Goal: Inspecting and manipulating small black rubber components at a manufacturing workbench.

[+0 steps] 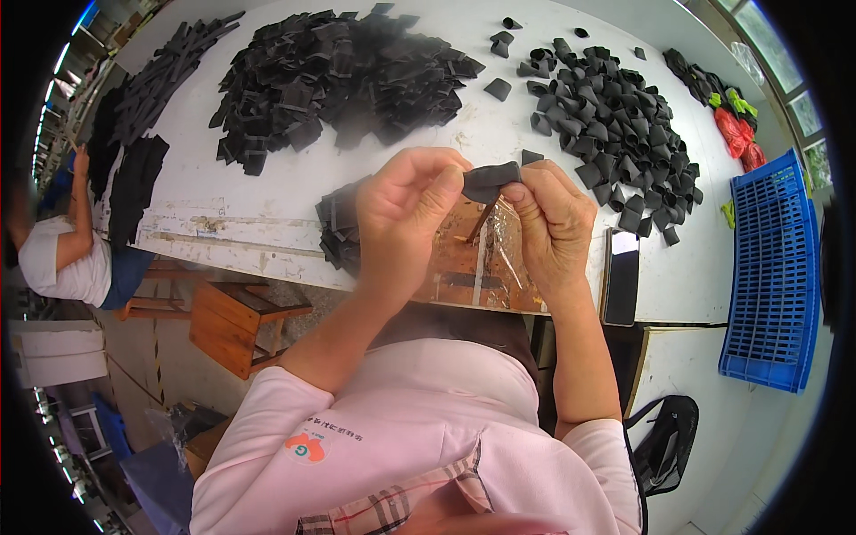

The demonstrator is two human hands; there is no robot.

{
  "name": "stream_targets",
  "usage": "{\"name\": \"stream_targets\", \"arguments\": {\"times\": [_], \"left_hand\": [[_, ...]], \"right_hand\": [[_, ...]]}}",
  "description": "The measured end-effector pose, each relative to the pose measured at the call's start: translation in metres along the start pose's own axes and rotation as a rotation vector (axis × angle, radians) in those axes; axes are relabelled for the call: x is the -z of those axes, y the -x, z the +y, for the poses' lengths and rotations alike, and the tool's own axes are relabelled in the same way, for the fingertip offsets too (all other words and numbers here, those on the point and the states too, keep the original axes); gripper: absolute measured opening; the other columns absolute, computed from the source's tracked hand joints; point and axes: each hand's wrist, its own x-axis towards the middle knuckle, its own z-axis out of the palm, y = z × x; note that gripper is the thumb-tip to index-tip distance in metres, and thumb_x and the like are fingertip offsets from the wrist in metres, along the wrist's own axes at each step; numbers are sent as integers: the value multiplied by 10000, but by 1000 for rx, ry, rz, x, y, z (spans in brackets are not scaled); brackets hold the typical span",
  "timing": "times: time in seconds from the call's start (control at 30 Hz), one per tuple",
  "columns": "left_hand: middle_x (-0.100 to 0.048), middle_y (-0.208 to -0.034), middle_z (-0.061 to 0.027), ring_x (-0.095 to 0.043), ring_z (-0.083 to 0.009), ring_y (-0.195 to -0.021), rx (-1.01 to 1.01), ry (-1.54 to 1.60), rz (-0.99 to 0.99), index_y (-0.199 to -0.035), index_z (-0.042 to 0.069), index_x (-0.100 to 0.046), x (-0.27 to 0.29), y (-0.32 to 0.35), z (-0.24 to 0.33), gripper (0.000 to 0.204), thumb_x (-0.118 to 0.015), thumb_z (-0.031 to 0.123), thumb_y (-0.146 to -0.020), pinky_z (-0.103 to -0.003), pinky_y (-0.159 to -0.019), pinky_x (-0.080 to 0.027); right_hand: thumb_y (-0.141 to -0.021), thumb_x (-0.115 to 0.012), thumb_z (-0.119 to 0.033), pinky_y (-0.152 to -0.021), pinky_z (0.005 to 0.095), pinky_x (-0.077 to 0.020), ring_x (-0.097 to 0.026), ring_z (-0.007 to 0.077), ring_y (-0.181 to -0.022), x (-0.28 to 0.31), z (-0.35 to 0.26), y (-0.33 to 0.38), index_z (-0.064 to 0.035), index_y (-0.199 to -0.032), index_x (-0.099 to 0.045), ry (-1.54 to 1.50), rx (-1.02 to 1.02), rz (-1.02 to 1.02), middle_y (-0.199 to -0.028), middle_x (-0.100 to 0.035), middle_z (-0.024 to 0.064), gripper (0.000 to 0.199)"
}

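Left hand (406, 196): pinching the left end of a black fabric tube piece (492, 181) between thumb and fingertips
Right hand (555, 214): pinching the right end of the same piece between thumb and bent fingers
Tube piece's place: held up between both hands, over the far edge of the brown wooden board (453, 276)
Flat black pieces (337, 230): in a small pile just left of the board
Large heap of flat black pieces (285, 89): on the white table (223, 192), beyond the board and to its left
Heap of looped black pieces (615, 125): beyond the board, to its right
Smartphone (621, 267): lying near the board's right side
Blue plastic crate (774, 276): well right of the board
Wooden stool (234, 325): left of the board, below table level
Co-worker (67, 254): in a white shirt, far left of the board
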Motion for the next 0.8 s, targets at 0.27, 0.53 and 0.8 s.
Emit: {"name": "stream_targets", "arguments": {"times": [0.27,0.53,0.8], "left_hand": [[-569,-761,-55,-523,-110,-685,-177,-560,-169,-814,-15,-584,-14,-19,13,82,-588,-6,-733,-218,-624,-418],[-532,-754,-39,-451,-75,-627,-266,-455,-131,-779,-27,-562,-4,-18,1,45,-575,15,-785,-176,-554,-365],[-515,-710,-41,-426,-80,-591,-376,-484,-101,-772,-15,-554,-7,-14,-7,70,-578,47,-793,-185,-516,-333]], "right_hand": [[-752,-586,-49,-491,318,-386,-497,242,-541,7,-6,1,-12,-799,-586,-1,-48,-34,-643,-495,106,60],[-710,-612,-39,-484,327,-386,-488,251,-545,-3,0,2,-20,-813,-582,71,56,-29,-637,-495,105,109],[-735,-602,-77,-460,327,-386,-485,241,-535,-16,5,12,-34,-809,-564,55,107,123,-613,-461,79,93]]}}
